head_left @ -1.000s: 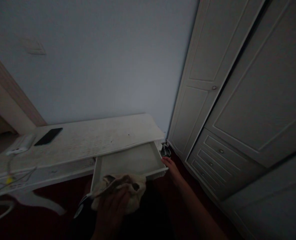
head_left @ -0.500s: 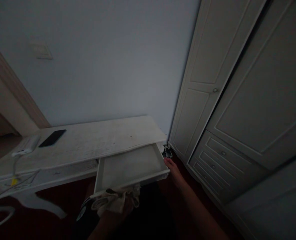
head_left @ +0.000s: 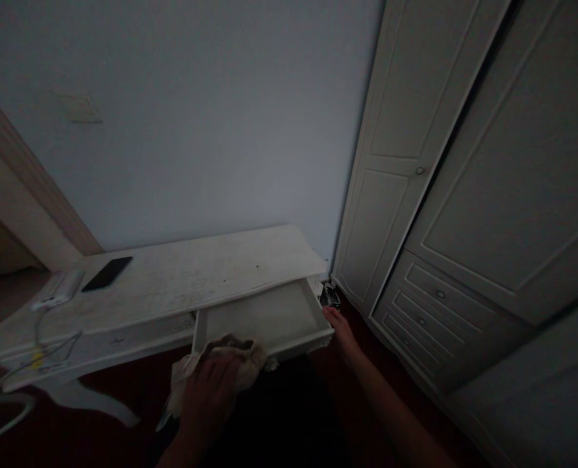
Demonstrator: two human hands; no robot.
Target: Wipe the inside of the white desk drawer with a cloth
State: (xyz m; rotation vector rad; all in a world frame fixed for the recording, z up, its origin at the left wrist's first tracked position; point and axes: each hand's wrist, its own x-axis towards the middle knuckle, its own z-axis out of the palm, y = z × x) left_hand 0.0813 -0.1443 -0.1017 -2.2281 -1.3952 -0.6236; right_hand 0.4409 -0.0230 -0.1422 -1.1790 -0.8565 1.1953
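Observation:
A white desk drawer is pulled out from the desk, its inside bare. My left hand is closed on a crumpled beige cloth and presses it over the left part of the drawer's front panel. The cloth hides that corner, and some of it hangs down on the left. At the drawer's right front corner, my right hand grips the side wall from outside; its fingertips are partly in view.
A dark phone and a white power strip with a cable lie on the desk's left end. To the right stands a white wardrobe with small drawers. Dark objects sit on the floor between desk and wardrobe.
My left hand with the cloth has moved up from below the drawer's front onto its top edge. My right hand stays at the right corner.

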